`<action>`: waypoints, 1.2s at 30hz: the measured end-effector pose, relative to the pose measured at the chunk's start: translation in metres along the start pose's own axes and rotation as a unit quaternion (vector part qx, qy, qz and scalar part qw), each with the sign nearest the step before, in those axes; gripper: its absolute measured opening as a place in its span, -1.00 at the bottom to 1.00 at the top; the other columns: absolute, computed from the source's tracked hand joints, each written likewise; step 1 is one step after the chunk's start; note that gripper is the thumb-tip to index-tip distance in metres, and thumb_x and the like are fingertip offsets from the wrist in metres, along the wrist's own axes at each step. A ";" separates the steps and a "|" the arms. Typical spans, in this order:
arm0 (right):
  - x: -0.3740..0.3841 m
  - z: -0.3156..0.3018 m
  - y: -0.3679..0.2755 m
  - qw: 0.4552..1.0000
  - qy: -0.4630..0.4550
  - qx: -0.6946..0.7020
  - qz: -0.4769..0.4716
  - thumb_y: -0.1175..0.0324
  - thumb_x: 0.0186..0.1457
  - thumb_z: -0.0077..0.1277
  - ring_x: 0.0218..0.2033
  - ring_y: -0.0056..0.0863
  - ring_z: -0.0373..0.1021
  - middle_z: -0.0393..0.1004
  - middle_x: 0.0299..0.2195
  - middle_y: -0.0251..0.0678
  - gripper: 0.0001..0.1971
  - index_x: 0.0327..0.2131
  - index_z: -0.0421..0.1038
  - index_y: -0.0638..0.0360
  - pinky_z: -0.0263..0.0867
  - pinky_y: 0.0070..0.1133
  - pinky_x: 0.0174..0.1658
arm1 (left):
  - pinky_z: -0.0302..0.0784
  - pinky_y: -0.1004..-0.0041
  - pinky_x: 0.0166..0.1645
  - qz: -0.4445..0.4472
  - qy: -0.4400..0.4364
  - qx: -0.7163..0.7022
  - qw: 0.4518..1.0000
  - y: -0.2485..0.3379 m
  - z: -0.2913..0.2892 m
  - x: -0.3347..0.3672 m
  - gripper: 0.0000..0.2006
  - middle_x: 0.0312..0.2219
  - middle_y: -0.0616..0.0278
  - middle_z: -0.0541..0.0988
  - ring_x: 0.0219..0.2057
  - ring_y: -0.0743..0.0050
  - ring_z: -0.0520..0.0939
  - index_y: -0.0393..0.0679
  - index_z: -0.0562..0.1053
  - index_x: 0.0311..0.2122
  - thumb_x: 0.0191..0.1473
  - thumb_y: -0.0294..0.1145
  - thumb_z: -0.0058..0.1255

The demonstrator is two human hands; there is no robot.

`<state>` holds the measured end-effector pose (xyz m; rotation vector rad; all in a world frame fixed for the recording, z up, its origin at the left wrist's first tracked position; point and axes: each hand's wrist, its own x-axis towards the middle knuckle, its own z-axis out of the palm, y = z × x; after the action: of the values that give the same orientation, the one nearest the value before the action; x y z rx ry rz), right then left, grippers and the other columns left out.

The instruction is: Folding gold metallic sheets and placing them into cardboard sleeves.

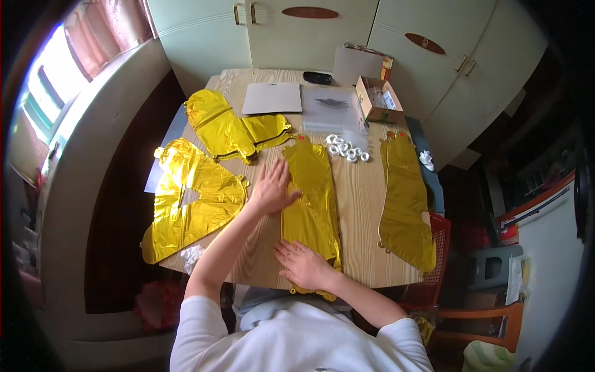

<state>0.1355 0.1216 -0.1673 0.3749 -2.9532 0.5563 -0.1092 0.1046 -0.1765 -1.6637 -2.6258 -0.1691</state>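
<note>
The wooden table (359,208) shows beside the middle gold foil sheet (311,198) overhanging its near edge, left hand (273,188) and right hand (305,264) atop, fingers slightly parted.

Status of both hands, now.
Left hand: open, across the left edge of the middle gold foil piece.
Right hand: open, flat on its lower part.

Looks like a room in a home, likely bedroom or living area. Far side: tall pale-green wardrobe doors (310,40) with brass-coloured handles and brown oval plaques (310,12). Left: bright window (59,74), pink fabric curtain (108,37). Middle: light wood-grain table (362,211). Near right: brown wooden chair (513,322), green-and-white cloth (488,356) on it.
</note>
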 end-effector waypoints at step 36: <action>0.073 -0.017 0.231 0.947 0.209 -0.061 0.235 0.25 0.17 -0.12 0.23 -0.25 0.16 0.32 0.15 -0.20 -0.61 0.04 0.42 0.13 0.05 -0.37 0.26 | -0.18 0.01 0.36 0.008 0.004 -0.037 0.999 0.011 -0.010 -0.030 -0.11 0.29 -0.15 0.03 0.35 0.02 -0.05 -0.24 0.04 0.30 0.12 0.37 -0.36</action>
<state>0.0062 0.3203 -0.2195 -0.4251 -2.6272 0.4229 -0.0872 0.0814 -0.1683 -1.7011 -2.6299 -0.2749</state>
